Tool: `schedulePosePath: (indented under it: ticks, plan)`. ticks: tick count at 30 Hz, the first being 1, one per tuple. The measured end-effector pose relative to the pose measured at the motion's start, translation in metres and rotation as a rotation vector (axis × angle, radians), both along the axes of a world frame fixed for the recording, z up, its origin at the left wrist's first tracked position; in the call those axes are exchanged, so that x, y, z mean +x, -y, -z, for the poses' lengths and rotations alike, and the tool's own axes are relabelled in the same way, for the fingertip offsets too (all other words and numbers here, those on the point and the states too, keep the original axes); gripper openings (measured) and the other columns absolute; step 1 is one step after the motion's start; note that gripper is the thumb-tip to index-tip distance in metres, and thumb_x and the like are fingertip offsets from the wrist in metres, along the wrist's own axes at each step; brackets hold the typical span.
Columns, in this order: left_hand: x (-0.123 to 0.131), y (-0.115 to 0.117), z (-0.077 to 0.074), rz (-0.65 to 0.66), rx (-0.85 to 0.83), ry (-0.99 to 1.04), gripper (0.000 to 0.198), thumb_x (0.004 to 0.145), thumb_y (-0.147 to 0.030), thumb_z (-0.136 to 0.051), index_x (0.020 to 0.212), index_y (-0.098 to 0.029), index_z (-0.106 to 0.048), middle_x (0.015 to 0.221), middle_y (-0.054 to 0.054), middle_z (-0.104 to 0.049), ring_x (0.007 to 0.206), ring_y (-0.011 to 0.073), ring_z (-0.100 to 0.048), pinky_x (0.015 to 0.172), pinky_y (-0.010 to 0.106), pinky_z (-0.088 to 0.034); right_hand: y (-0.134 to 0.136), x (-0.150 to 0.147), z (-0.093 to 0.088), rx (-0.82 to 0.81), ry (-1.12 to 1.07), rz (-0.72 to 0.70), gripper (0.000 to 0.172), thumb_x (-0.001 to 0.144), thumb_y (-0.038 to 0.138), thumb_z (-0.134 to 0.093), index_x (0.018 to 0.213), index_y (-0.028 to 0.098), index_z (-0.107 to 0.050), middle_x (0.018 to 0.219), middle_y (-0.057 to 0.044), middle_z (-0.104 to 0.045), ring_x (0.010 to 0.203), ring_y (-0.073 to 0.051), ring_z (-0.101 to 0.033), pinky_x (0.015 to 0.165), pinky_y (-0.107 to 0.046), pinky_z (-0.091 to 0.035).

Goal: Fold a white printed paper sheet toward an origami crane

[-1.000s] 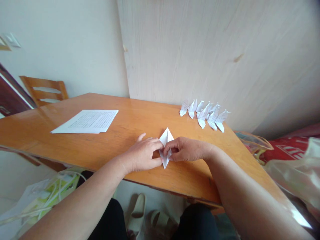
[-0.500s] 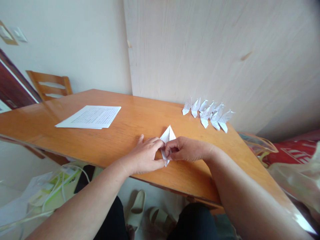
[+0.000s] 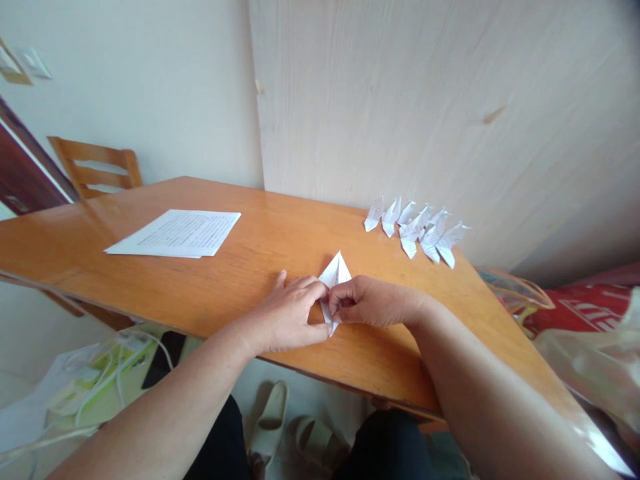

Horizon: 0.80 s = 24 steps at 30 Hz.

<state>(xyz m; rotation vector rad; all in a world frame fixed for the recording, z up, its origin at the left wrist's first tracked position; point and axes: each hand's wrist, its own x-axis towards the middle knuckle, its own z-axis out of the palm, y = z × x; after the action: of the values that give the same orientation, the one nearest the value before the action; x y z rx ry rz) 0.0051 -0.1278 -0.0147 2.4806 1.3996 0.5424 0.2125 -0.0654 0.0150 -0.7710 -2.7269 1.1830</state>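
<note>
A white paper (image 3: 339, 268), folded into a narrow kite shape, lies flat on the wooden table with its point away from me. My left hand (image 3: 295, 313) holds it down from the left, index finger on its middle and thumb near its lower tip. From the right, my right hand (image 3: 373, 301) has thumb and index finger pinched at the paper's middle, against its folded edge. The fingers hide much of the lower half. Farther back on the right stand several folded paper cranes (image 3: 413, 233), grouped near the wall.
A stack of printed paper sheets (image 3: 175, 233) lies on the left of the table (image 3: 280, 233). Behind it stands a wooden chair (image 3: 100, 167). Bags (image 3: 585, 310) sit beyond the right edge. White cables (image 3: 120, 373) and a dark phone-like object (image 3: 164, 360) are below left. Slippers (image 3: 270, 417) rest on the floor.
Both hands stay at the folded paper, with only a tiny shift of the fingers. The whole view has moved slightly.
</note>
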Motion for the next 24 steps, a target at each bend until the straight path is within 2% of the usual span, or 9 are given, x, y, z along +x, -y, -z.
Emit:
schedulePosePath:
  ticks: [16,24]
  plan:
    - [0.0017,0.0035,-0.004,0.021,0.022,-0.018,0.028,0.083,-0.042,-0.062,0.104,-0.025,-0.055,0.109,0.003,-0.061,0.112,0.0268,-0.055,0.111,0.057,-0.018,-0.0055,-0.0011,0.0051,0.016,0.008,-0.037,0.006,0.082,0.017,-0.06,0.084,0.019,-0.065,0.074,0.004,-0.061,0.07,-0.012,-0.053,0.064,-0.022,-0.039]
    - [0.0014,0.0044,-0.0021,0.023,0.001,-0.002,0.026,0.084,-0.039,-0.06,0.105,-0.026,-0.052,0.109,0.002,-0.06,0.114,0.027,-0.053,0.112,0.061,-0.013,-0.005,-0.0023,0.0051,0.033,0.036,-0.014,0.008,0.08,0.016,-0.058,0.082,0.019,-0.065,0.074,0.003,-0.062,0.069,-0.012,-0.053,0.064,-0.022,-0.039]
